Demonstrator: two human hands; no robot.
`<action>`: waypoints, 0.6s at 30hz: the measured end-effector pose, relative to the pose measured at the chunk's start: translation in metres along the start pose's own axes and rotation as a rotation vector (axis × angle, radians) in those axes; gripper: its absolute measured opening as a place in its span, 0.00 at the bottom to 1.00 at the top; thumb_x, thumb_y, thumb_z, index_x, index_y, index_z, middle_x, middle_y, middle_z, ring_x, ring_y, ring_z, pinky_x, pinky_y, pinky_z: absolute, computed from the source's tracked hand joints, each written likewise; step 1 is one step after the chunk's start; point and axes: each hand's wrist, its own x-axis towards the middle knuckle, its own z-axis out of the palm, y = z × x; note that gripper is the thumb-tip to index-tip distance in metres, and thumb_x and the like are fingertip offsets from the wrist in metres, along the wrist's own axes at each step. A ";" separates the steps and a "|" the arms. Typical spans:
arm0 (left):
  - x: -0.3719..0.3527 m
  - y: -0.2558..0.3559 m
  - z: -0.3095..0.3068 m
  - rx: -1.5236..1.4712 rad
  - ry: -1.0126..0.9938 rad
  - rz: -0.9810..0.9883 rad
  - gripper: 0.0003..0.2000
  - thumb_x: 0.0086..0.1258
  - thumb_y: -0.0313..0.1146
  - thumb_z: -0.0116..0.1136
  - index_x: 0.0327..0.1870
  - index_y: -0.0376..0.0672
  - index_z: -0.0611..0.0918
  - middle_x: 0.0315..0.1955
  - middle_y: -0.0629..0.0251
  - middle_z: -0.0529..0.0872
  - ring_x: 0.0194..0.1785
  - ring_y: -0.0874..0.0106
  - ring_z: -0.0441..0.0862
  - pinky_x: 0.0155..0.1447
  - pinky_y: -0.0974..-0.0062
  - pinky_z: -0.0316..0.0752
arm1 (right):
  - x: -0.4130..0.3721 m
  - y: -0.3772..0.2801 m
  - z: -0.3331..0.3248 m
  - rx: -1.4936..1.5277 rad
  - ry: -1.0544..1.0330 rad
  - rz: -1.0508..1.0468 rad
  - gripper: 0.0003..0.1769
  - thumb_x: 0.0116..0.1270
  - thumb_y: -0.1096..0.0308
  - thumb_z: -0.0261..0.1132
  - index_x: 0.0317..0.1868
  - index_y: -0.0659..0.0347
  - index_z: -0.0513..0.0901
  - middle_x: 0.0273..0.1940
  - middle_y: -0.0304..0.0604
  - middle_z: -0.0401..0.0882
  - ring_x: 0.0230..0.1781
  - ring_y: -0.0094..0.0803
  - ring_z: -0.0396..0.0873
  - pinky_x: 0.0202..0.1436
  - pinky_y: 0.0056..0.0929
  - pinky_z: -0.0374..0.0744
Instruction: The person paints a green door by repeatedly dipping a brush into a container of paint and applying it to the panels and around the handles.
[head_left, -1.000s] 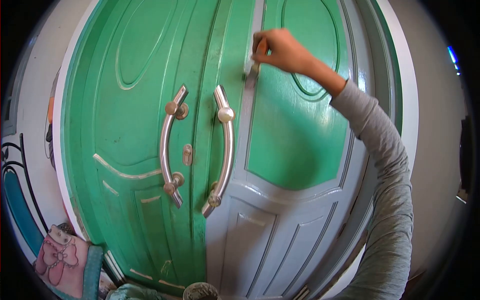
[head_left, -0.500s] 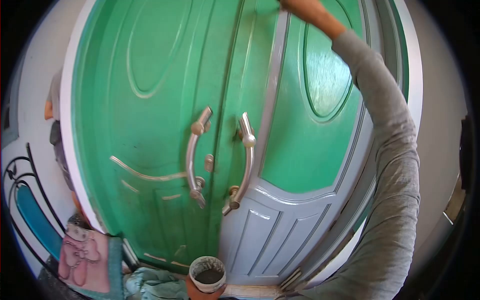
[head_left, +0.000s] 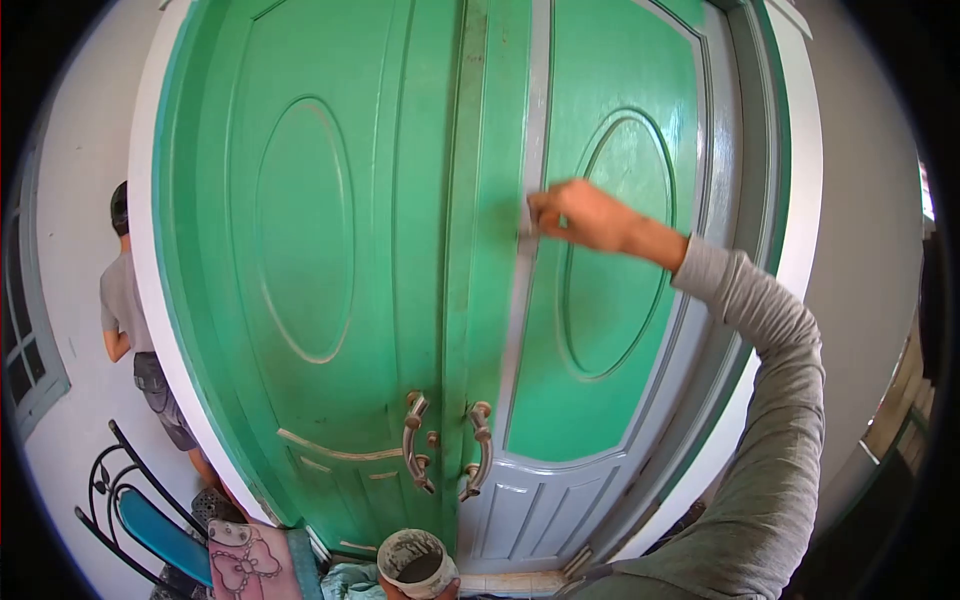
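Observation:
At the bottom of the view my left hand (head_left: 450,589) is wrapped round a small white paint bucket (head_left: 447,572) with grey paint inside. My right hand (head_left: 588,215), fingers closed, is against the right leaf of a green double door (head_left: 310,230). It grips what looks like a paintbrush, mostly hidden by the fingers, at the grey vertical strip (head_left: 537,100) beside the oval panel. Grey paint covers this strip, the lower panels (head_left: 505,515) and the right border of that leaf; its middle panel is green.
Two curved metal handles (head_left: 411,440) stick out from the door's middle. At lower left are a black metal-framed chair (head_left: 165,535), a pink patterned cloth (head_left: 255,560) and a pale green cloth (head_left: 350,582). A person (head_left: 125,300) stands beyond the left door frame.
My right hand has come down along the grey strip from the top of the view. The camera has tilted up, so more of the upper door shows. My left hand still holds the bucket.

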 end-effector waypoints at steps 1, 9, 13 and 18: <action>0.005 0.019 -0.002 0.001 -0.003 -0.020 0.57 0.38 0.46 0.89 0.75 0.42 0.69 0.60 0.49 0.85 0.63 0.56 0.84 0.66 0.57 0.79 | 0.016 0.022 -0.024 -0.052 0.052 -0.030 0.05 0.61 0.75 0.67 0.28 0.66 0.81 0.36 0.47 0.84 0.37 0.51 0.84 0.42 0.45 0.82; 0.035 0.133 0.003 0.012 -0.016 -0.062 0.60 0.34 0.46 0.90 0.75 0.40 0.67 0.57 0.50 0.86 0.58 0.53 0.86 0.63 0.57 0.81 | 0.132 0.145 -0.198 -0.452 0.333 0.135 0.05 0.64 0.73 0.66 0.39 0.64 0.83 0.38 0.51 0.85 0.36 0.49 0.86 0.41 0.42 0.81; 0.039 0.141 0.000 -0.081 -0.051 0.007 0.60 0.35 0.46 0.90 0.75 0.38 0.67 0.61 0.49 0.84 0.61 0.52 0.84 0.66 0.56 0.78 | 0.131 0.152 -0.174 -0.815 0.388 0.031 0.09 0.67 0.71 0.64 0.46 0.61 0.80 0.39 0.50 0.84 0.34 0.49 0.85 0.42 0.42 0.83; 0.043 0.169 -0.011 -0.165 -0.140 -0.074 0.59 0.36 0.45 0.90 0.75 0.38 0.68 0.61 0.49 0.83 0.63 0.53 0.82 0.67 0.56 0.76 | 0.051 0.061 -0.029 -0.924 0.105 -0.265 0.08 0.60 0.71 0.65 0.39 0.62 0.77 0.29 0.45 0.76 0.35 0.36 0.84 0.19 0.31 0.81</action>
